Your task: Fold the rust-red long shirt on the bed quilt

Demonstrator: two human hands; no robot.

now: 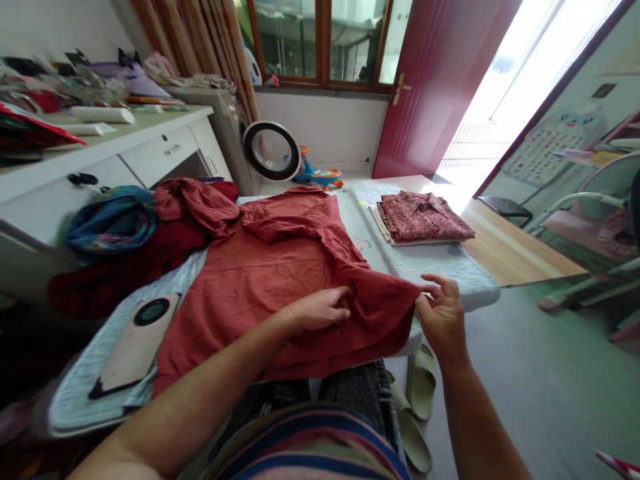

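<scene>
A rust-red shirt [265, 273] lies spread across a padded grey-white board [440, 267] in front of me. My left hand [320, 308] rests on the shirt's near right part, fingers curled and pinching a fold of cloth. My right hand [443, 313] is at the shirt's right edge, its thumb and fingertips closed on the hem. The shirt's collar and a crumpled sleeve lie at the far end.
A folded patterned red garment [423, 217] sits far right on the board. A phone [137, 343] lies on the left. Dark red and blue clothes [115, 227] are heaped by a white desk [150, 150]. Green slippers [417, 400] are on the floor.
</scene>
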